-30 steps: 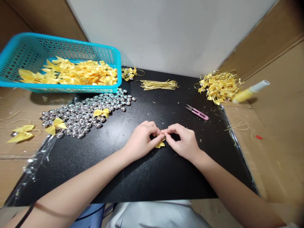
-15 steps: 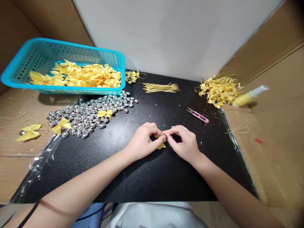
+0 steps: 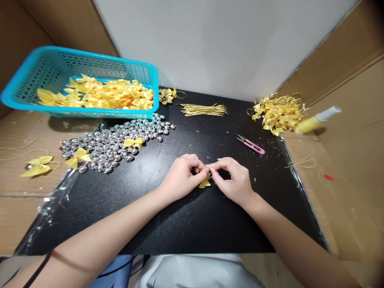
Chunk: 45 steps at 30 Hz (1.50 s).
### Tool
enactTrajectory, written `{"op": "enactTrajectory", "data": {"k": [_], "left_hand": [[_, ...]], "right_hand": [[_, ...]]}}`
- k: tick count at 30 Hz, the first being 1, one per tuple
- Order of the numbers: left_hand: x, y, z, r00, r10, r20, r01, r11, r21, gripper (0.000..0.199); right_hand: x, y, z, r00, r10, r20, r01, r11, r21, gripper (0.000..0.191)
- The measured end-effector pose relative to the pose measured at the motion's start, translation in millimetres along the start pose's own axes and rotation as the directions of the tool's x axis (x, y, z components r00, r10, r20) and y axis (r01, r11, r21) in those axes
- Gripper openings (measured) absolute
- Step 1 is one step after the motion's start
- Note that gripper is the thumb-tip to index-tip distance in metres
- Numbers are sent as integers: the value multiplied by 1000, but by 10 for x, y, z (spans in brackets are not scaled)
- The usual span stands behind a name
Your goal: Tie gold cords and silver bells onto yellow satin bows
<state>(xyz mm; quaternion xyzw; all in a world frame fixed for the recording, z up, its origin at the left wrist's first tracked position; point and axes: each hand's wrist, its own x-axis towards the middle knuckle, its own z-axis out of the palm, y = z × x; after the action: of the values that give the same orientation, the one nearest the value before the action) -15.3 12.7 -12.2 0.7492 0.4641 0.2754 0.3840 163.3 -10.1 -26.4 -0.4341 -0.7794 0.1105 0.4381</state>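
Note:
Just right of centre, my left hand (image 3: 185, 176) and my right hand (image 3: 232, 180) meet fingertip to fingertip over the black tabletop (image 3: 168, 232). Both are closed in a pinch. A yellow ribbon bow (image 3: 205, 183) pokes out below the left fingertips, which hold it. At the right fingertips a thin gold cord shows beside the bow, pinched between thumb and forefinger; the fingers cover most of it. Pink-handled thread snips (image 3: 251, 144) lie beyond my right hand. A bundle of gold cords (image 3: 204, 110) rests farther back.
A turquoise basket (image 3: 99, 111) of yellow bows stands back left, with silver beads (image 3: 103, 146) spread before it. Loose bows (image 3: 78, 158) lie among them. At back right are a heap of corded bows (image 3: 279, 114) and a thread spool (image 3: 318, 120). Cardboard borders both sides.
Both hands stay pinched together in nearly the same spot, with only small finger shifts. Slightly more of the yellow bow shows under the fingertips. The view has shifted a little.

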Motion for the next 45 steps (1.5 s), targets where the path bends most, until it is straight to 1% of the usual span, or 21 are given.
{"op": "enactTrajectory", "data": {"k": [6,10,19,26,31,35,37,40,42,45], "left_hand": [[-11,12,-10,1000,25,7,-26,999,29,19],[-16,-5,-11,1000,10,1,-10,1000,4,14],[-7,-10,-8,1000,-11,23,11,1000,0,17],[-9,-4,-44,998,1,61,-2,1000,13,17],[-5,22,-64,996,2,87,-5,999,41,16],[-23,22,-53,994,11,108,-22,995,95,14],[-34,24,-51,995,21,98,-30,995,95,12],[-42,32,-58,999,21,41,-23,999,46,2],[-43,34,-63,1000,12,11,-13,1000,26,4],[-40,25,-58,1000,24,20,-25,999,26,5]], "right_hand": [[-5,-6,-4,1000,-2,2,2,1000,-19,14],[24,-26,-11,999,-35,-9,35,999,-31,16],[44,-42,-17,999,-41,-18,40,998,-41,18],[42,-42,-26,998,-53,-24,52,998,-44,19],[45,-42,-48,999,-48,-22,48,998,-33,21],[48,-46,-55,999,-44,-16,43,999,-28,21],[48,-46,-54,999,-46,-13,46,998,-32,20],[47,-44,-55,999,-50,-12,49,998,-38,19],[46,-44,-56,999,-46,-10,45,998,-37,19],[45,-46,-56,999,-34,-7,34,999,-37,20]]}}
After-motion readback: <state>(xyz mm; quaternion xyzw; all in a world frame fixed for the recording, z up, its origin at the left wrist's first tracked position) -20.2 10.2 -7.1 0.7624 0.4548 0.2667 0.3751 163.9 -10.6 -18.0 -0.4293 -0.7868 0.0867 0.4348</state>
